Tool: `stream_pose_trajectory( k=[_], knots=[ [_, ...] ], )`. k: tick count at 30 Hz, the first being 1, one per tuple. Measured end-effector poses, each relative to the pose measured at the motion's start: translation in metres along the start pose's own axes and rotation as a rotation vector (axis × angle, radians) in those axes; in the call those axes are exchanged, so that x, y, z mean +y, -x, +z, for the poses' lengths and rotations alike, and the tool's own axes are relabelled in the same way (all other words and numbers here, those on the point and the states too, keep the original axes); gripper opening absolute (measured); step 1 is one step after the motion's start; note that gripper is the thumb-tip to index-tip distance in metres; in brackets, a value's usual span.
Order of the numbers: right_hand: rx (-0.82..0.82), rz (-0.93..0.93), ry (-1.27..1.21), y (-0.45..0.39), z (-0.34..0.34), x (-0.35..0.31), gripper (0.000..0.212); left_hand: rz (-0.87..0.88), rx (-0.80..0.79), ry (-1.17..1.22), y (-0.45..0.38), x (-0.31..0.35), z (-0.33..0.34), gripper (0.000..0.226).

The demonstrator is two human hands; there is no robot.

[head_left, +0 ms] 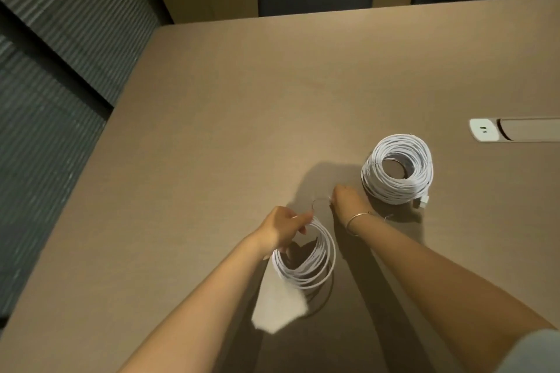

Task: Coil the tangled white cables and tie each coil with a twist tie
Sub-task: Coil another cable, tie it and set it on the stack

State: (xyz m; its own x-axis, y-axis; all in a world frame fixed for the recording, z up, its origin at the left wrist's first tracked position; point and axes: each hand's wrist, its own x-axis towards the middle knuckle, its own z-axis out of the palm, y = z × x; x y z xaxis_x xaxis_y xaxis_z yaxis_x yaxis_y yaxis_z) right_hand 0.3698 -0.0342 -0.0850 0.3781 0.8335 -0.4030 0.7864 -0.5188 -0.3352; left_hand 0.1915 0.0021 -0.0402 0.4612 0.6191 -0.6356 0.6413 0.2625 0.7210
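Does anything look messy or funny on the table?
Not really. The big coil sits neatly on the table, and the left hand holds the small coil while the right hand pinches a thin tie.

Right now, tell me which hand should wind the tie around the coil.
Probably the right hand. It pinches the free end of the thin twist tie, while the left hand grips the small coil at its top and keeps the loops together.

No text, label, brand or number can be read anywhere; the white socket plate (484,129) at three o'clock on the surface (242,100) bears only small dark slots.
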Motion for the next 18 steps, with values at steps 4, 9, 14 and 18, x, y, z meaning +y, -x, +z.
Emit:
stream_pose_trajectory(
  k=[4,9,14,18],
  knots=[
    [0.002,-0.189,-0.043,0.011,-0.023,-0.013,0.013,0.006,0.000,-0.032,0.004,0.009,0.002,0.064],
    [-0.059,-0.342,0.178,0.035,-0.056,-0.032,0.017,0.110,0.049,-0.180,0.017,0.023,0.005,0.064],
    [-0.075,-0.448,0.303,0.061,-0.075,-0.032,0.015,0.085,0.040,-0.323,0.035,0.032,0.008,0.065],
    [-0.098,-0.535,0.371,0.085,-0.087,-0.038,0.014,0.121,-0.020,-0.290,0.055,0.033,0.012,0.068]
  ],
)
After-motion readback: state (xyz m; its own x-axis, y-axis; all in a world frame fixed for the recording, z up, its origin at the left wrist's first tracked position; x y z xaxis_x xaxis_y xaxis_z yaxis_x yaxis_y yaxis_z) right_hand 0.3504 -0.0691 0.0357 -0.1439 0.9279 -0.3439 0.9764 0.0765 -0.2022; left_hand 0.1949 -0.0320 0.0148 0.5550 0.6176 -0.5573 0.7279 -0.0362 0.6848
